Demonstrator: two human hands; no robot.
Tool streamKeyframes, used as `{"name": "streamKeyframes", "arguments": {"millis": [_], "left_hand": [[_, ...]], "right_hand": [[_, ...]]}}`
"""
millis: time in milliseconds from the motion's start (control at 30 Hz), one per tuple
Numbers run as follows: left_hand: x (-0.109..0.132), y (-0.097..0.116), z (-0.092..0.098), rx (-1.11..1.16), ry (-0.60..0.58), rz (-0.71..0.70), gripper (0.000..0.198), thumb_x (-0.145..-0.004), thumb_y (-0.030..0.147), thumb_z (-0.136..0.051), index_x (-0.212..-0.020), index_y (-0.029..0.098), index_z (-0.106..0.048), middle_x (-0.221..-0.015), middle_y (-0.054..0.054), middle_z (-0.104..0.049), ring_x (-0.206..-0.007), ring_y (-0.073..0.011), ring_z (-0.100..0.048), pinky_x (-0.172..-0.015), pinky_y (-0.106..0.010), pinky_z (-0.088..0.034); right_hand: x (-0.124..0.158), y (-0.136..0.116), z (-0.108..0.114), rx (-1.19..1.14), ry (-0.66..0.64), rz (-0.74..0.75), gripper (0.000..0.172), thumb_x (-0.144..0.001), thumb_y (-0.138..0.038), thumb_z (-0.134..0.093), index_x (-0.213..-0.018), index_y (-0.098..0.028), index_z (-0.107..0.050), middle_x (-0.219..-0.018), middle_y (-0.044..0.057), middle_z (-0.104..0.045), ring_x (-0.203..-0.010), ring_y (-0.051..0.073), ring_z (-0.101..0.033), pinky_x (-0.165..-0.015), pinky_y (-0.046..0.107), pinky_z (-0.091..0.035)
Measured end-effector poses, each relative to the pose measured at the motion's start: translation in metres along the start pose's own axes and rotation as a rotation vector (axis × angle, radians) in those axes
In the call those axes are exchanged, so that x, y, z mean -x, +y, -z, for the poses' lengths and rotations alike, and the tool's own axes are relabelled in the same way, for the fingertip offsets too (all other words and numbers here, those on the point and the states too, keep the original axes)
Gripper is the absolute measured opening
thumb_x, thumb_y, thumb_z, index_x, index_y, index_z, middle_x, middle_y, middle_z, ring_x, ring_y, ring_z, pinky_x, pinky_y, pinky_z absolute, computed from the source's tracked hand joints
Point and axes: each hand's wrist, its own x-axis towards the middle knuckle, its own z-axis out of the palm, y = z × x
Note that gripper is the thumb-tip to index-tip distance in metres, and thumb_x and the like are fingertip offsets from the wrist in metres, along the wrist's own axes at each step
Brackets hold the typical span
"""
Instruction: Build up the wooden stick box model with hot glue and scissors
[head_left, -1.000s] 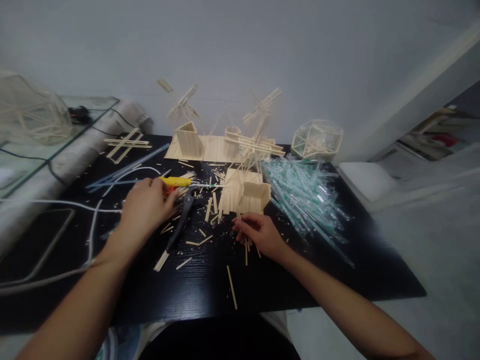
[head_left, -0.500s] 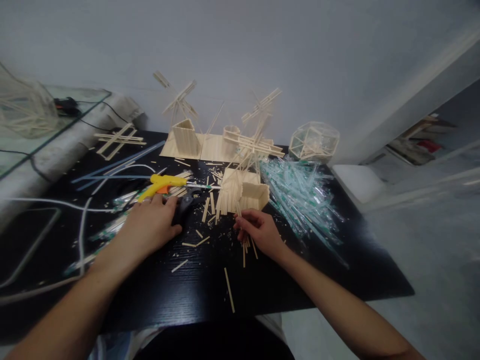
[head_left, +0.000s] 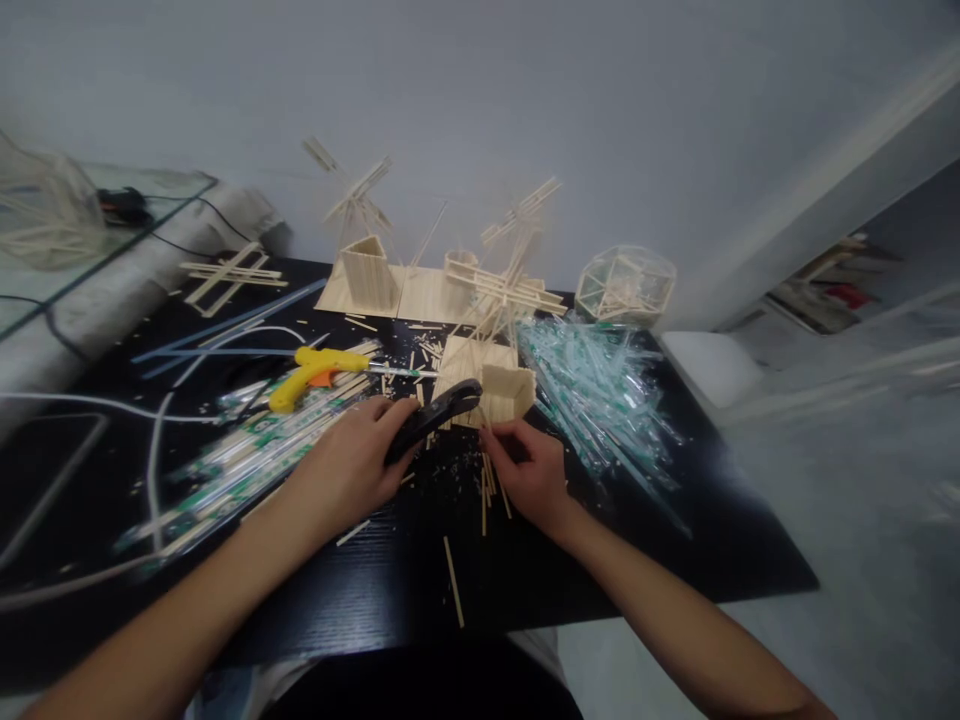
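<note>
My left hand (head_left: 367, 450) is closed around a black pliers-like tool (head_left: 439, 412), whose exact kind I cannot make out. The tool's tip points right, in front of a small wooden-stick box (head_left: 508, 392) on a wooden base. Just below that box, my right hand (head_left: 529, 470) pinches a thin wooden stick (head_left: 483, 412) between thumb and fingers. Several loose sticks (head_left: 487, 490) lie beneath the right hand. A yellow hot glue gun (head_left: 319, 372) rests to the left, its nozzle end toward the base.
Stick-built windmill-like models (head_left: 371, 272) stand along the back of the black table (head_left: 337, 610). A heap of clear plastic-wrapped sticks (head_left: 600, 390) lies on the right, more packets (head_left: 247, 450) on the left. A white cord (head_left: 154, 460) loops at left; a polyhedral frame (head_left: 630, 285) stands back right.
My left hand has picked up the black tool from beside the glue gun and carried it right, near my right hand. The right hand stays close to its place, pinching the stick.
</note>
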Motion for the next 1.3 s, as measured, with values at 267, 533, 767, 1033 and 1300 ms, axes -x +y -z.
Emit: {"name": "streamKeyframes", "arguments": {"millis": [267, 533, 767, 1033, 1300], "left_hand": [[0.006, 0.015, -0.014, 0.016, -0.062, -0.010, 0.038, -0.100, 0.039, -0.052, -0.132, 0.020, -0.054, -0.108, -0.012, -0.067, -0.093, -0.0283, -0.068, -0.082, -0.042, -0.055], [0.006, 0.019, -0.013, 0.067, -0.062, 0.000, 0.036, -0.101, 0.037, -0.047, -0.130, 0.017, -0.054, -0.114, -0.014, -0.064, -0.099, -0.0284, -0.066, -0.086, -0.043, -0.054], [0.005, 0.018, -0.012, 0.109, -0.135, 0.020, 0.028, -0.100, 0.034, -0.049, -0.123, 0.020, -0.056, -0.105, -0.010, -0.068, -0.093, -0.0253, -0.069, -0.081, -0.037, -0.054], [0.005, 0.020, -0.012, 0.150, -0.158, 0.045, 0.027, -0.098, 0.031, -0.051, -0.122, 0.022, -0.057, -0.102, -0.010, -0.070, -0.090, -0.0252, -0.072, -0.081, -0.035, -0.054], [0.004, 0.024, -0.010, 0.156, -0.183, 0.072, 0.023, -0.098, 0.030, -0.049, -0.116, 0.021, -0.059, -0.098, -0.010, -0.071, -0.087, -0.0249, -0.072, -0.079, -0.035, -0.054]], "right_hand": [[0.001, -0.004, 0.002, 0.112, 0.033, 0.173, 0.013, -0.094, -0.019, -0.064, -0.083, -0.017, -0.071, -0.073, 0.003, -0.073, -0.062, 0.015, -0.066, -0.062, 0.024, -0.052], [0.001, -0.007, 0.005, 0.112, 0.016, 0.147, 0.016, -0.097, -0.024, -0.061, -0.088, -0.020, -0.073, -0.079, 0.005, -0.075, -0.070, 0.018, -0.069, -0.069, 0.029, -0.056], [0.003, -0.006, 0.003, 0.102, -0.008, 0.136, 0.014, -0.097, -0.024, -0.062, -0.091, -0.020, -0.074, -0.081, 0.006, -0.076, -0.071, 0.019, -0.069, -0.069, 0.032, -0.057], [0.003, -0.004, 0.004, 0.183, -0.022, 0.232, 0.015, -0.098, -0.020, -0.060, -0.092, -0.020, -0.074, -0.080, 0.006, -0.075, -0.072, 0.019, -0.070, -0.071, 0.030, -0.057], [0.003, -0.001, 0.004, 0.177, -0.049, 0.198, 0.016, -0.098, -0.022, -0.059, -0.092, -0.021, -0.075, -0.079, 0.007, -0.074, -0.073, 0.021, -0.070, -0.073, 0.033, -0.057]]}}
